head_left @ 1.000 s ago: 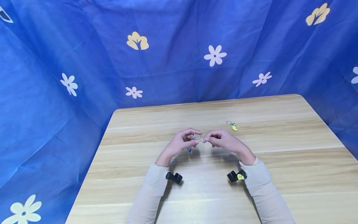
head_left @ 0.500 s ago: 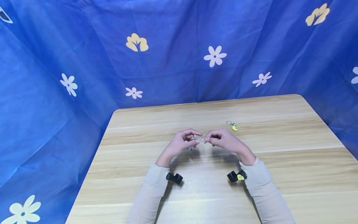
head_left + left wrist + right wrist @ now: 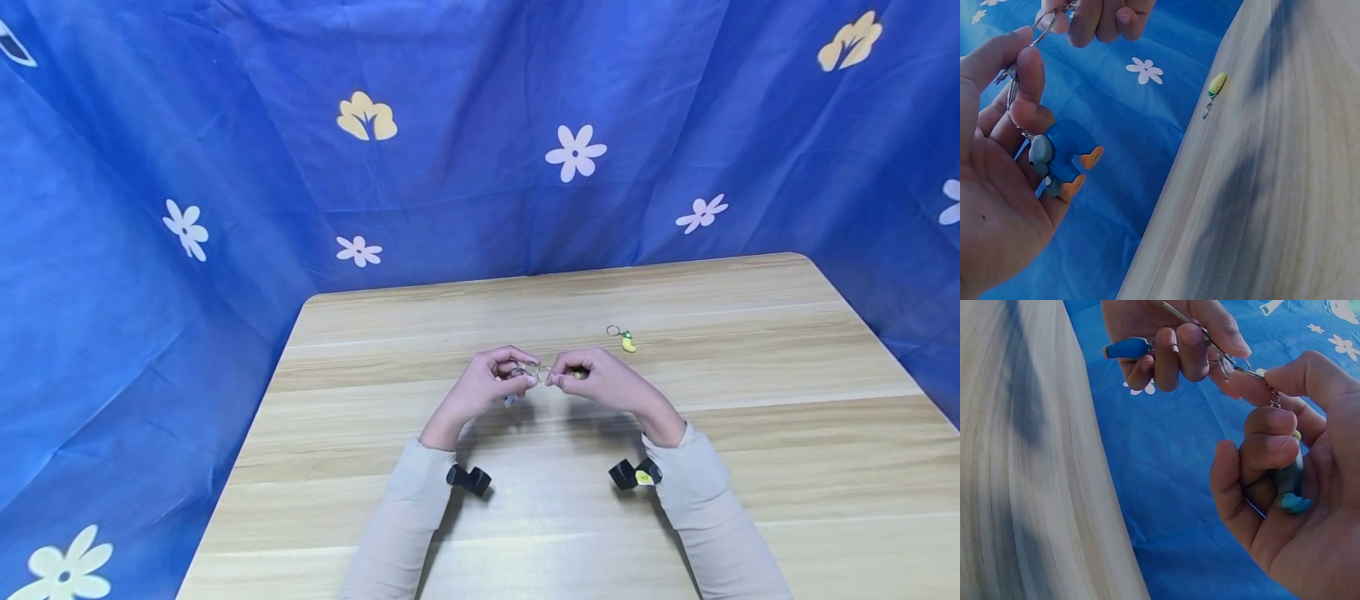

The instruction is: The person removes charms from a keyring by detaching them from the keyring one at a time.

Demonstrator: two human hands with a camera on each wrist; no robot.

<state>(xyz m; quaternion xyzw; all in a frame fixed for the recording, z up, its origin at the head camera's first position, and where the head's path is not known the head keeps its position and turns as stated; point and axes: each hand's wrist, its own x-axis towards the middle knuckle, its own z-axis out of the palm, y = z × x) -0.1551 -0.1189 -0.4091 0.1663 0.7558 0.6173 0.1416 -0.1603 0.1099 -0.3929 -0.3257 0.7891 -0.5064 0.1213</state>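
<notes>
My left hand (image 3: 480,385) pinches a metal ring between thumb and index finger. From it hangs a keychain with a small blue figure (image 3: 1071,149), with orange feet, against the curled fingers in the left wrist view. Opposite it, my right hand (image 3: 609,382) pinches a second key ring (image 3: 1249,372) by its edge. That ring's short chain leads to a dark teal figure (image 3: 1290,476) with a light blue end, partly covered by the fingers. Both rings meet between the fingertips, held above the table, and overlap in the right wrist view.
A yellow keychain (image 3: 628,342) with a green top and its own ring lies on the wooden table (image 3: 555,517), beyond the right hand. A blue cloth (image 3: 465,200) with flower prints hangs behind the table. Black wrist cameras sit at both cuffs.
Both hands stay almost in place. The rings between the fingertips have turned slightly, and the blue figure below the left hand has shifted a little. The yellow keychain has not moved.
</notes>
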